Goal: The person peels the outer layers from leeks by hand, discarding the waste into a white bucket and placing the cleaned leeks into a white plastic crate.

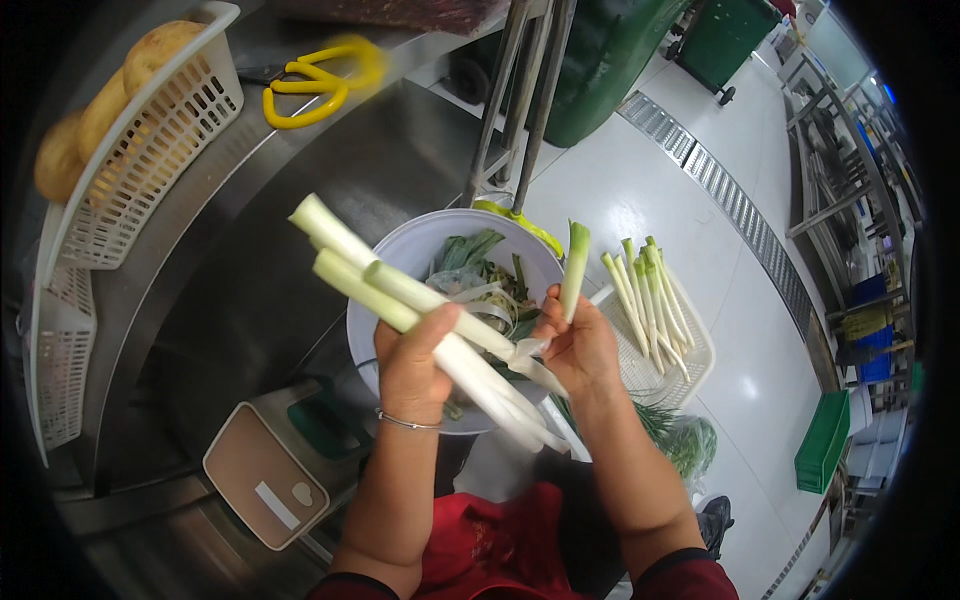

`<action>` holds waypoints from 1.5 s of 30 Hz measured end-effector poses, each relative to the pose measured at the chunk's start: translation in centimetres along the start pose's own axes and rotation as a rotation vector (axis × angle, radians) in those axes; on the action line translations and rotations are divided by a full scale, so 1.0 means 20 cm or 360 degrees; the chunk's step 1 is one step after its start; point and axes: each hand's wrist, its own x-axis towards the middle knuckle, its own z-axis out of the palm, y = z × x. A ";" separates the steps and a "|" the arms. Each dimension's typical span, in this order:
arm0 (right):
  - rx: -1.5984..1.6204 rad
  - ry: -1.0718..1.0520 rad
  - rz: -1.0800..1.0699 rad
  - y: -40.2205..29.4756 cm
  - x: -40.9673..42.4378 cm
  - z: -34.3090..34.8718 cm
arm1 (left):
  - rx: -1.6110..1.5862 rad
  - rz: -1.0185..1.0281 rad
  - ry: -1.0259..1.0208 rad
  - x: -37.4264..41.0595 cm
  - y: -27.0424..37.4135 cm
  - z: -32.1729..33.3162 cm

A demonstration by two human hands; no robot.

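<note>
My left hand (414, 364) grips several thick leek stalks (480, 375), held slanting over a white bucket (361, 337). Their pale green cut ends point to the upper left and the white ends to the lower right. Between the fingers of my right hand (585, 351) is a leek piece with a green end (576, 259), standing nearly upright. A thin pale strip of leek skin (534, 360) hangs at the right fingers, against the bundle's edge. Inside the bucket lie green leaf trimmings (469, 249), pale peelings and clear plastic.
Trimmed leeks (646, 300) lie in a white plastic basket (705, 356) on the floor. Yellow-handled scissors (306, 86) and a basket (161, 142) of potatoes (101, 112) sit on the steel counter (187, 184). Metal legs (517, 105) and a green wheeled bin (600, 67) stand beyond the bucket.
</note>
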 end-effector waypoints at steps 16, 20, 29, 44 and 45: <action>-0.1118 0.0306 -0.0887 -0.46 0.07 -0.43 | -0.0376 0.0215 0.0149 0.09 0.25 -0.28; -0.1572 -0.0172 -0.0666 -0.20 0.06 -0.19 | -0.0295 0.0083 0.0159 0.06 0.19 -0.20; -0.1893 -0.0889 0.0117 0.00 -0.10 -0.02 | -0.0284 -0.0042 0.0276 0.04 0.13 -0.14; -0.1524 -0.0720 0.0394 -0.09 -0.12 0.04 | -0.0018 -0.0134 -0.0179 -0.02 0.09 -0.03; -0.1467 -0.0702 0.0415 -0.09 -0.12 0.04 | -0.0018 -0.0117 -0.0156 -0.02 0.09 -0.02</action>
